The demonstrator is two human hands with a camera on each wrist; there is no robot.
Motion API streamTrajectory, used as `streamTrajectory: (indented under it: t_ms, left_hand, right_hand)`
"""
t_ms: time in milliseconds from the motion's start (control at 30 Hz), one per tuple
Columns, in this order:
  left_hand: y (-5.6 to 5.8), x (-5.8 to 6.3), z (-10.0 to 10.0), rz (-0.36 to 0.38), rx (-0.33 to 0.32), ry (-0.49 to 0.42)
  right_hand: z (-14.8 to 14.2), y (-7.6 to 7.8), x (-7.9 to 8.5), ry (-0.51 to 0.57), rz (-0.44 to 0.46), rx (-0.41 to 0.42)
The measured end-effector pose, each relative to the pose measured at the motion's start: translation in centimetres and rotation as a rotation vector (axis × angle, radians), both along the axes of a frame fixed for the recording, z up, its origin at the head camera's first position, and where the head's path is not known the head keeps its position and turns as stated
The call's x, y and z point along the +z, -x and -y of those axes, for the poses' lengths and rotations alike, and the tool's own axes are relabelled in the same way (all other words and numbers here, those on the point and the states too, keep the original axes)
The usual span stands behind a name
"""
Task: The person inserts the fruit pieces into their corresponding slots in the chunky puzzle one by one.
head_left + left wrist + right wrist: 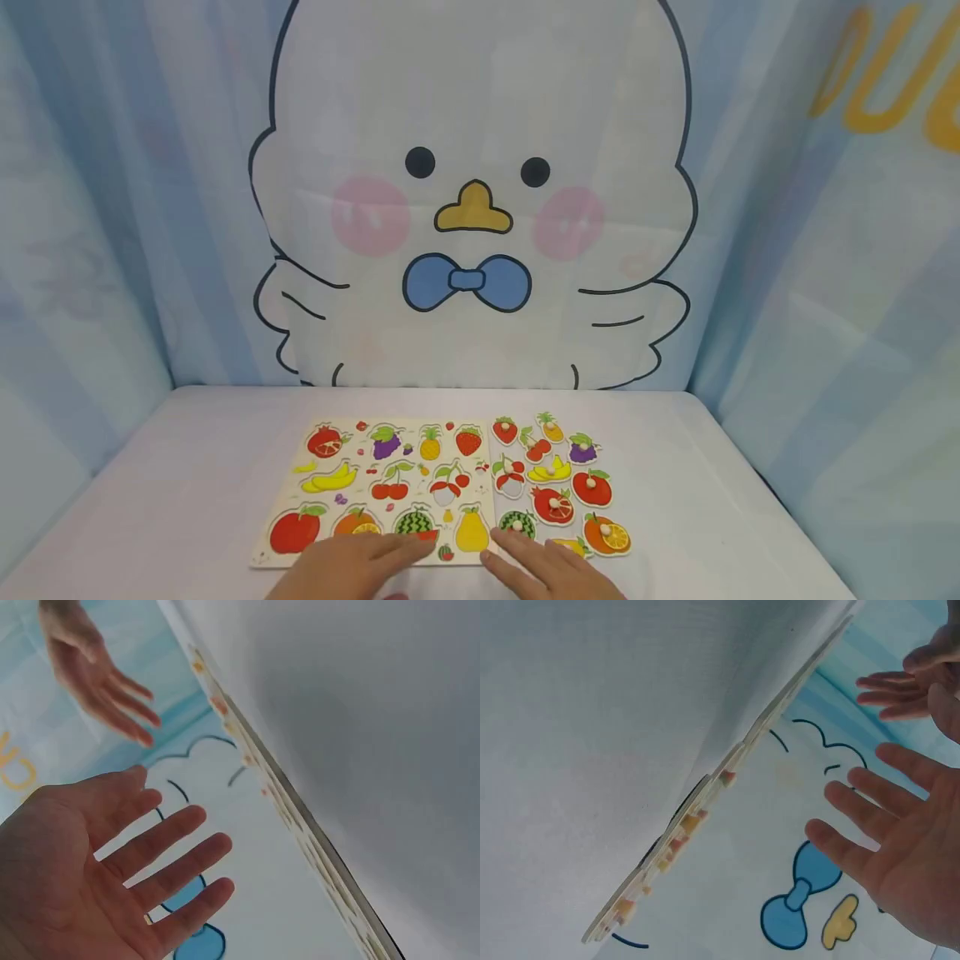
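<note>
Fingers [184, 868] of left hand [347, 567] and right hand [551, 571] spread straight near puzzle board [417, 493].

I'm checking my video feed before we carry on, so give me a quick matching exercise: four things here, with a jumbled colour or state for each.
Things
1. puzzle board
2. loose grape piece
3. left hand
4. loose banana piece

Colours and states
A. yellow
B. fingers extended, holding nothing
C. cream, with fruit pictures across it
D. mostly purple

Right pairs: 1-C, 2-D, 3-B, 4-A
</note>
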State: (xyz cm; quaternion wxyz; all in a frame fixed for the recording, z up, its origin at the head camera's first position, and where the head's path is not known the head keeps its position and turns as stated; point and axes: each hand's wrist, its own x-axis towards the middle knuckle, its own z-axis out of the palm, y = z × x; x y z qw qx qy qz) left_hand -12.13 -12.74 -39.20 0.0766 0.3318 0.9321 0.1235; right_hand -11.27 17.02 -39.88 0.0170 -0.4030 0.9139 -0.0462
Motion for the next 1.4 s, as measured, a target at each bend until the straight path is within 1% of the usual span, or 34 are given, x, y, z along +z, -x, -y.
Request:
streamTrajectory:
  t_ms: [67,133,200,267,333,433,533,633,733,900,1033,1200,1400]
  left_hand:
    - [0.6,0.4,0.7,0.034,0.099,-0.028]
    - [1.2,0.6,1.4,0.079,0.214,-0.060]
    - [1.9,0.6,2.0,0.107,0.326,-0.109]
    - [2.6,0.5,2.7,0.117,0.418,-0.146]
    - [3.4,0.3,3.6,0.108,0.472,-0.167]
    - [4.6,0.1,5.2,0.079,0.524,-0.152]
    - [5.7,-0.1,7.1,0.080,0.559,-0.139]
    - [6.8,-0.2,8.6,0.068,0.580,-0.115]
    - [7.6,-0.2,9.7,0.054,0.601,-0.081]
    - [8.5,-0.5,10.7,0.037,0.621,-0.044]
    - [8.7,-0.9,11.1,0.041,0.631,-0.033]
    - [9.1,-1.2,11.3,0.072,0.652,-0.038]
    - [9.5,-1.3,11.5,0.079,0.633,-0.046]
  right_hand:
    - [-0.2,0.6,0.2,0.020,0.008,0.015]
    - [-0.5,1.1,0.5,0.046,0.026,-0.002]
    - [-0.7,1.5,0.8,0.069,0.083,-0.065]
    - [-1.0,1.9,1.0,0.082,0.136,-0.148]
    - [-1.2,2.4,1.2,0.090,0.181,-0.217]
    - [-1.5,3.2,1.1,0.113,0.216,-0.264]
    - [-1.5,4.3,0.7,0.148,0.264,-0.309]
    - [-1.6,5.4,0.4,0.171,0.310,-0.407]
    - [-1.8,6.5,0.2,0.162,0.304,-0.457]
    - [-2.6,8.2,-0.3,0.160,0.267,-0.448]
    - [-3.0,9.1,-0.7,0.177,0.278,-0.456]
    - [-3.2,10.1,-1.0,0.151,0.290,-0.453]
    - [-3.1,10.8,-1.3,0.128,0.279,-0.437]
